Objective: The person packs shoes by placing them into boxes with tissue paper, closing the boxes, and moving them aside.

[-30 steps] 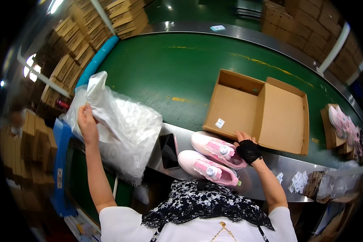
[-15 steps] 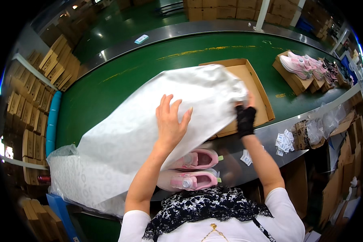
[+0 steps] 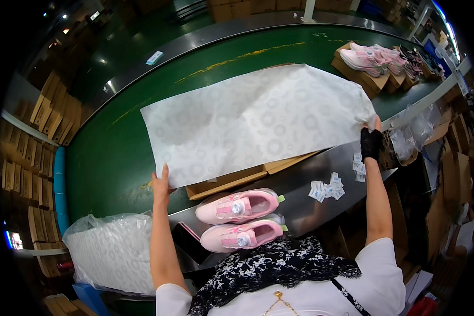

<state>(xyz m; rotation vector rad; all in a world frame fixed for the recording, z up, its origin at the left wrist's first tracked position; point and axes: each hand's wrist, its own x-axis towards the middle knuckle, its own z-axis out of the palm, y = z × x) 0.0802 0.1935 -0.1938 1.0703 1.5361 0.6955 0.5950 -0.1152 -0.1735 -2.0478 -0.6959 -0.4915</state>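
A large white sheet of wrapping paper (image 3: pixel 247 121) with a faint ring pattern is stretched between my two hands, over an open cardboard box (image 3: pixel 229 183) that it mostly hides. My left hand (image 3: pixel 162 184) pinches the sheet's near left corner. At its right end, the paper is bunched in my right hand (image 3: pixel 372 139), which wears a black fingerless glove. Close to my body a pair of pink sneakers (image 3: pixel 239 207) with dial closures lies side by side on the metal edge, toes to the left.
A plastic-wrapped stack of the same paper (image 3: pixel 110 253) stands at near left. Small white packets (image 3: pixel 326 188) lie on the metal ledge (image 3: pixel 295 210). More pink sneakers (image 3: pixel 363 60) rest on boxes at far right. A dark flat object (image 3: pixel 190 242) lies beside the pair.
My left hand has moved left and down and now grips the paper's corner. My right hand has drawn its end rightward. The sheet has come off the stack and lies spread across the box.
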